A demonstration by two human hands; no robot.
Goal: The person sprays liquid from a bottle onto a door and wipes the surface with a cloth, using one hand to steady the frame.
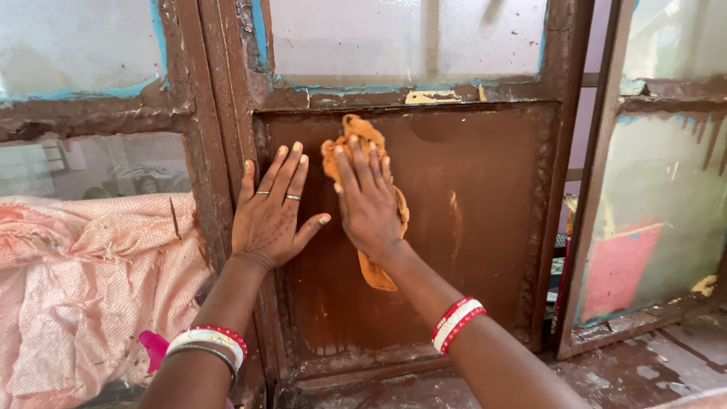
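Orange cloth (362, 151) lies flat against the rusty brown panel (469, 227) of a window frame (219, 151), its tail hanging below the wrist. Over it the right hand (369, 201) presses with fingers spread and extended, pinning it to the metal rather than gripping. Just beside it, the left hand (269, 212) rests open-palmed on the panel's edge, holding nothing. Pink sacking (83, 280) is heaped at the left, under the glass panes (409, 38).

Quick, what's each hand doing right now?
Left hand: open, flat on the brown panel.
Right hand: open, pressing the orange cloth against it.
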